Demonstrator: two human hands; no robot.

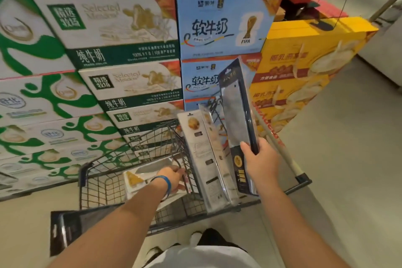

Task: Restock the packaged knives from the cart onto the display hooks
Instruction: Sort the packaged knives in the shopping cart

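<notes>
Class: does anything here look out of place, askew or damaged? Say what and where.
Nothing looks spilled or damaged. Two light knife packages stand tilted on end at the right side of the cart, beside the dark package the right hand holds. No display hooks are in view, only stacked milk cartons.

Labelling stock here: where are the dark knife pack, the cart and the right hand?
dark knife pack (pixel 236 113): head view, blade window.
cart (pixel 83 174): head view, corner frame.
right hand (pixel 261 160): head view, back of hand.
</notes>
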